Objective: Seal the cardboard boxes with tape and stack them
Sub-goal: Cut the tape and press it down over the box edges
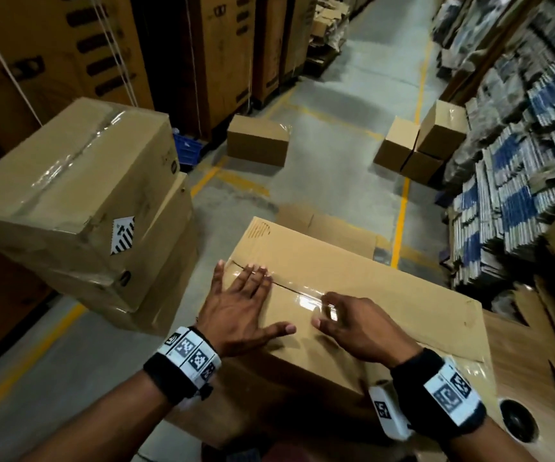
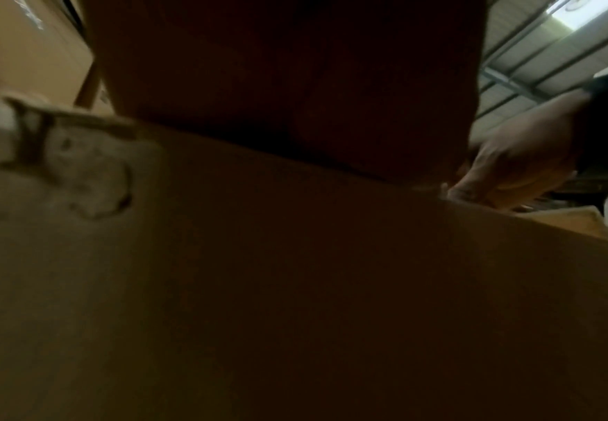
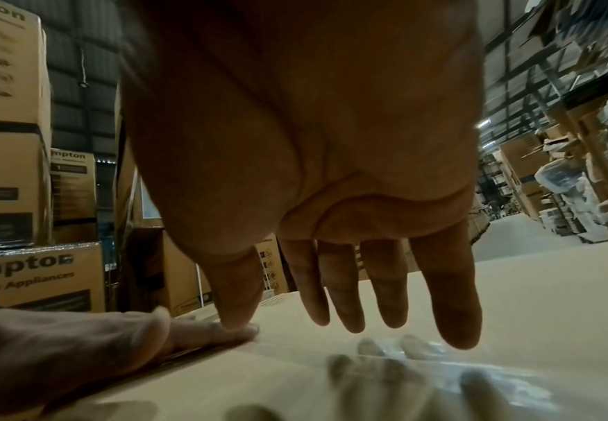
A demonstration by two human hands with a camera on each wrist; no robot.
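A large cardboard box point(image 1: 386, 285) lies in front of me with a strip of clear tape point(image 1: 302, 295) along its top seam. My left hand point(image 1: 246, 295) presses flat on the taped seam near the box's left end, fingers spread. My right hand point(image 1: 339, 318) is just to its right, over the shiny tape. In the right wrist view the right hand point(image 3: 349, 284) has straight fingers at the tape point(image 3: 421, 370), which mirrors them, and the left hand point(image 3: 79, 350) lies flat beside it. The left wrist view is dark against the box point(image 2: 295, 284).
Two sealed, taped boxes point(image 1: 69, 195) are stacked close on the left. Smaller boxes point(image 1: 257, 145) point(image 1: 419, 145) sit on the floor ahead by yellow lines. Bundled flat cartons point(image 1: 519, 178) line the right. A wooden table point(image 1: 529, 361) with a round dark hole point(image 1: 516, 421) is at the right.
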